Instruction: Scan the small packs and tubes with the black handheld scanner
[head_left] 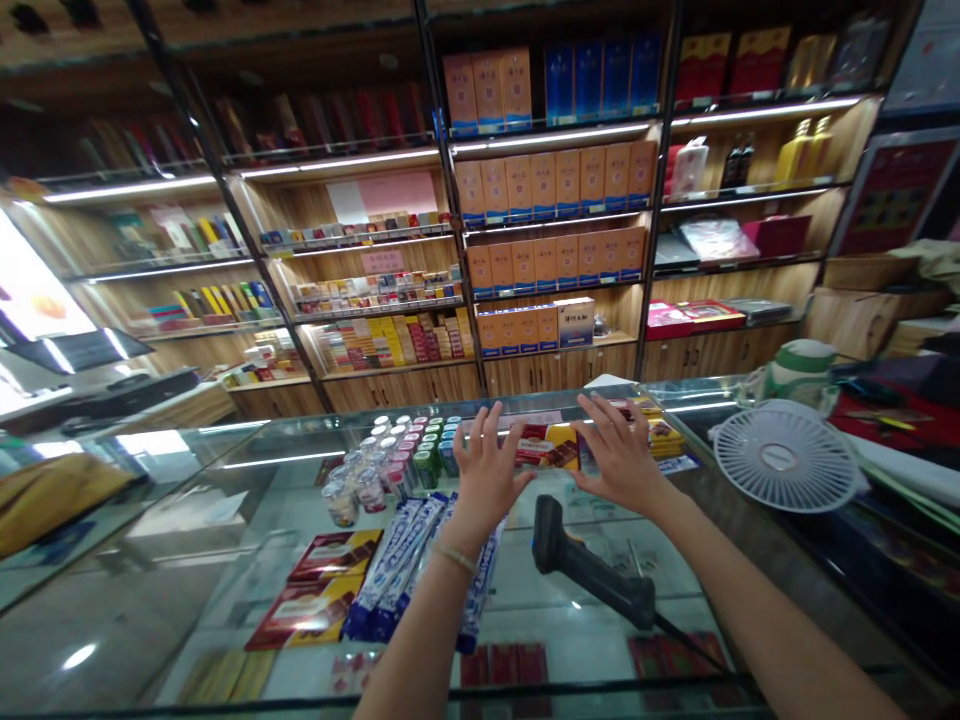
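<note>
Over the glass counter (315, 600) both my hands reach forward, fingers spread. My left hand (487, 470) is beside the left end of a red and yellow chocolate pack (547, 447); whether it touches the pack I cannot tell. My right hand (619, 450) is at the pack's other end, in front of more yellow packs (664, 435). A black handheld barcode scanner (592, 575) lies nearer me, its cable running right. Left of it, blue and white long packets (405, 565) lie side by side, partly behind my left forearm. Two red and yellow packs (307, 610) lie further left.
Small lidded containers (394, 465) stand in rows on the counter behind the long packets. A white round fan (784, 455) and a green and white jug (799, 370) are at the right. Wooden shelves (559, 370) with boxed goods line the back wall.
</note>
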